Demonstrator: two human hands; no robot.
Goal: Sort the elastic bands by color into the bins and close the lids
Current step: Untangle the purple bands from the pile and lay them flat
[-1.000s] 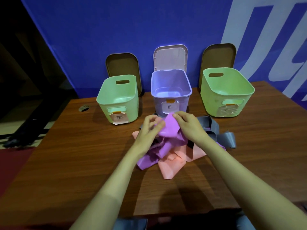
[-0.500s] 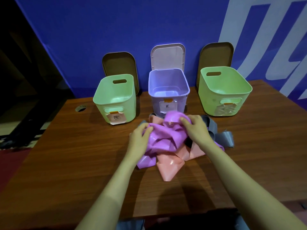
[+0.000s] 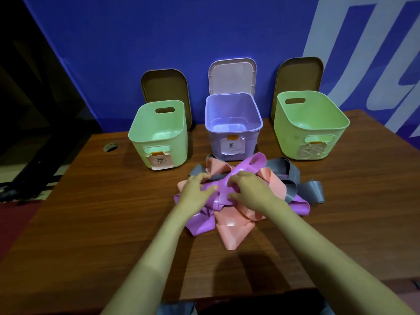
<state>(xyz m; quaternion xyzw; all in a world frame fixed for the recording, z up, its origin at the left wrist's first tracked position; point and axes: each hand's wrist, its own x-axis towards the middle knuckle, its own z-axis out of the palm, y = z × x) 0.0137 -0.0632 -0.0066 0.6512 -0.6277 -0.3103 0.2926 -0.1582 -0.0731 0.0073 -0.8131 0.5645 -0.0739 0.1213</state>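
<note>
Gripping the glossy purple elastic band (image 3: 244, 165) with both hands: my left hand (image 3: 196, 190) and right hand (image 3: 248, 189) curl round its middle on top of the tangle of salmon-pink flat bands (image 3: 229, 223) and grey flat bands (image 3: 286, 169), to tease it free. The open lilac plastic bin (image 3: 213, 144) waits just beyond, far centre.
</note>
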